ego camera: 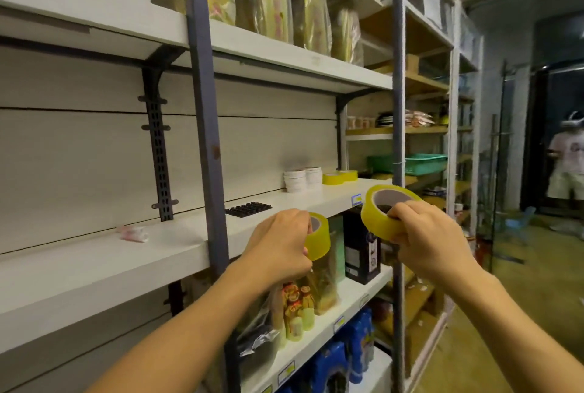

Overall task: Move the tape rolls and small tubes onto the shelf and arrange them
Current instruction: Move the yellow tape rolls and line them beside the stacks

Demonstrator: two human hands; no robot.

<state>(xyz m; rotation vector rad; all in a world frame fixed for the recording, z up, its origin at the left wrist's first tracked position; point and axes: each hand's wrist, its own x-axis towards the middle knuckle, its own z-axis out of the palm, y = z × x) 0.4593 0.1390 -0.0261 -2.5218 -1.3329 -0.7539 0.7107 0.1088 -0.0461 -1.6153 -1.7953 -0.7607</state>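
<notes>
My left hand [279, 242] grips a yellow tape roll [319, 239] just in front of the white shelf [177, 244] edge. My right hand [423, 236] holds a second yellow tape roll [377, 218], fingers hooked into its core, tilted in the air to the right of the shelf's blue-grey post. On the shelf far right lie two yellow tape rolls [338, 177] beside stacked white tape rolls [301, 179]. A small pink-and-white tube [134, 233] lies on the shelf at the left.
A black studded mat [248, 209] lies mid-shelf. A vertical post [208, 127] stands in front of the shelf. Below are bottles [297, 310], a dark box [361, 250] and blue packs. A person [565, 165] stands far right in the aisle.
</notes>
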